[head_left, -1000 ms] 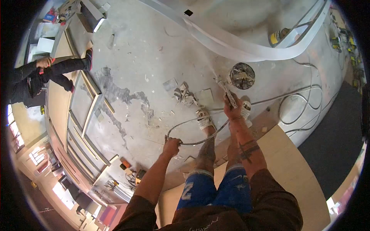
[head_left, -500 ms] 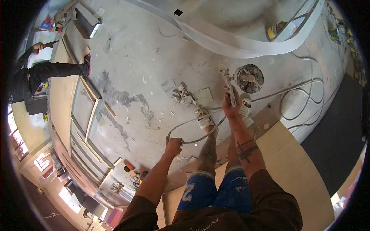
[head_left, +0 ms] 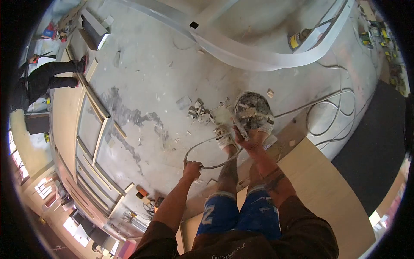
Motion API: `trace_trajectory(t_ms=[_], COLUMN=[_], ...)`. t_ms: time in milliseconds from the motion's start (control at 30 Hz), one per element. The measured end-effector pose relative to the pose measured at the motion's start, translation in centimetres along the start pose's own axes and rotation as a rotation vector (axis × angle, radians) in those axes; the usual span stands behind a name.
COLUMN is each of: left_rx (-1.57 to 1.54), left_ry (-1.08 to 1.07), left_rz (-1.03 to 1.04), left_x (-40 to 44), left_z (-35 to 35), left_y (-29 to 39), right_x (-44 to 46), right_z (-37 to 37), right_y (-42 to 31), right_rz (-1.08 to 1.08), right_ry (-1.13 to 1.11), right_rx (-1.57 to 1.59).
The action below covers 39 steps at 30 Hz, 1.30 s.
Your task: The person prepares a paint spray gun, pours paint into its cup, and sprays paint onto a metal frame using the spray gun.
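Observation:
My right hand (head_left: 251, 139) is closed around the handle of a paint-crusted spray gun (head_left: 240, 128). A round, dark cup (head_left: 252, 108) with dried splatter, seen from above, sits at the gun and hides part of the floor near my right shoe. My left hand (head_left: 192, 171) is closed on a hose (head_left: 215, 166), which loops in front of my legs toward the gun. More of the same-looking hose (head_left: 297, 111) runs off to the right. How the hose joins the gun is hidden by my right hand.
A long white curved piece (head_left: 254, 64) spans the far floor, with a yellow-banded can (head_left: 295, 41) beside it. Scraps (head_left: 199, 111) lie ahead of my feet. Wooden frames (head_left: 100, 138) stand left, near another person (head_left: 41, 82). Hose coils (head_left: 330, 118) and a wood panel (head_left: 323, 190) are at right.
My right hand has drawn the spray gun and its cup back toward me and slightly left. My left hand keeps its grip on the hose. The other person's legs have shifted.

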<state>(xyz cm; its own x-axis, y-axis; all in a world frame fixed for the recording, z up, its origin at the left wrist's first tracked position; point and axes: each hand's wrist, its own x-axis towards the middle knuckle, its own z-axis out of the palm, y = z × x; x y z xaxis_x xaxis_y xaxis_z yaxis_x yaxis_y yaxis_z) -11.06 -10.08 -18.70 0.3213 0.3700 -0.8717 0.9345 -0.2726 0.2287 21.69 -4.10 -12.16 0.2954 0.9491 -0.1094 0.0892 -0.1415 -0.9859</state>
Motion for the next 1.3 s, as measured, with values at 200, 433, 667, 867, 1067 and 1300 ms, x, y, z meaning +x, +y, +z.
trace_trajectory(t_ms=[200, 433, 667, 867, 1067, 1300], left_rx=[0.005, 0.19, 0.092, 0.137, 0.368, 0.472], left_ry=[-0.067, -0.072, 0.082, 0.129, 0.017, -0.026], left_rz=[-0.039, 0.025, 0.2, 0.299, 0.293, 0.481], left_x=[-0.2, -0.4, 1.4, 3.8, 2.0, 3.9], left_z=[0.1, -2.1, -3.4, -4.2, -8.0, -6.1], left_y=[-1.8, -2.2, -0.5, 2.3, 5.5, 6.8], right_x=[-0.5, -5.2, -7.5, -7.8, -11.4, -15.7], right_z=[0.5, -2.3, -10.0, -14.5, -14.2, -15.8], right_y=[-2.4, 5.3, 4.1, 2.1, 0.1, 2.8], right_rz=[-0.003, 0.107, 0.037, 0.008, 0.166, -0.109], right_ry=[-0.052, 0.276, 0.744, 0.983, 0.692, 0.195], right_rx=[-0.054, -0.268, -0.086, -0.054, 0.309, -0.425])
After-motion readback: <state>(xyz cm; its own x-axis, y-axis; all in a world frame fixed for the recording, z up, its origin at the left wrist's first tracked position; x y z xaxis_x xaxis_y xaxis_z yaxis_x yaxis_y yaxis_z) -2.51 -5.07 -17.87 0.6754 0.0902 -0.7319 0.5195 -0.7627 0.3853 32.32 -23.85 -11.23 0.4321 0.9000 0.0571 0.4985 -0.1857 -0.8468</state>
